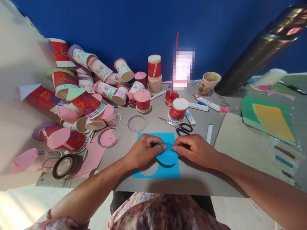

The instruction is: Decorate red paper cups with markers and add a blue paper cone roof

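Between both hands is a blue paper circle (167, 156), held just over a blue paper sheet (141, 172) with a round hole cut in its lower left. My left hand (145, 150) pinches the circle's upper left edge between thumb and fingers. On the opposite edge, my right hand (193, 148) pinches it the same way. Black-handled scissors (178, 125) lie partly spread just beyond the right hand. Behind them stands a short red paper cup (177, 110), white base up. A tape ring (136, 124) lies beyond the left hand.
Decorated paper cups (83, 99) are heaped at the left, near pink paper scraps (92, 159) and a black tape roll (66, 166). Markers (199, 107), a red pot (171, 99) holding a stick and a patterned cup (208, 83) stand farther back. A dark cylinder (251, 54) leans at the right.
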Demonstrator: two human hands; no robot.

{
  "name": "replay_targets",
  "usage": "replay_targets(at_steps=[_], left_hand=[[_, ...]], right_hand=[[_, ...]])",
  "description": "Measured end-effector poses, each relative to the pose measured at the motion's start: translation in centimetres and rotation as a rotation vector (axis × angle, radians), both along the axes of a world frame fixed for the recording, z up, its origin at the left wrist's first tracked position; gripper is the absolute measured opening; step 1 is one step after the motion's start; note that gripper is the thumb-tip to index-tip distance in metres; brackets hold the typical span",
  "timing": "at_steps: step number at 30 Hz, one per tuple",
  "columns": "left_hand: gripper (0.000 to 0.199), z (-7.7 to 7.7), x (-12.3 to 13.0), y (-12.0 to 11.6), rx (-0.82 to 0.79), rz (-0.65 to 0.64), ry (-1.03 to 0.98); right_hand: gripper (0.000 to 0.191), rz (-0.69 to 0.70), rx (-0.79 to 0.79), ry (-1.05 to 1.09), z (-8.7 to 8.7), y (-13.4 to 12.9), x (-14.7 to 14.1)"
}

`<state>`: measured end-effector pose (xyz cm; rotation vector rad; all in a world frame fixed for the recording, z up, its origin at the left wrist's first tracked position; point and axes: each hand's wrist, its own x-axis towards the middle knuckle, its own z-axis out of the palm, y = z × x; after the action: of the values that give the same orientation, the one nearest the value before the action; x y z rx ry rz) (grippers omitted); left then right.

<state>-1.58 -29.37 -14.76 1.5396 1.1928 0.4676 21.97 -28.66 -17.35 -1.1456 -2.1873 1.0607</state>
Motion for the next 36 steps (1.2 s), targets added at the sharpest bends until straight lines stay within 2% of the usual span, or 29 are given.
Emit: replay_targets(at_steps=[5,10,16,22,26,32,36], left_hand=[[0.031,0.0,0.0,0.0,-0.007,0.06,-0.061],[0.037,0.0,0.1,0.3,-0.122,0.177,-0.192],[0.04,-0.4,-0.1,0.3,-0.16,0.16,-0.237],[0.038,-0.1,-0.1,0.2,-0.06,0.099,-0.12],[0.032,0.0,0.2,0.0,0.032,0.079,-0.06],[0.023,-0.4,0.2,0.1,0.129,0.186,-0.048],[0.019,-0.4,0.2,0.1,0.133,0.172,-0.039]], right_hand=[[0.031,-0.018,0.004,0.071,0.7,0.1,0.0],[0.033,-0.092,0.008,0.124,1.2,0.2,0.3],[0.035,-0.086,-0.004,0.125,1.3,0.2,0.3],[0.034,-0.084,-0.001,0.122,1.2,0.0,0.2],[0.022,-0.101,-0.008,0.102,0.8,0.0,0.0],[0.021,-0.124,0.039,-0.007,0.0,0.2,-0.2],[0.017,-0.123,0.111,-0.05,-0.3,0.1,-0.1]])
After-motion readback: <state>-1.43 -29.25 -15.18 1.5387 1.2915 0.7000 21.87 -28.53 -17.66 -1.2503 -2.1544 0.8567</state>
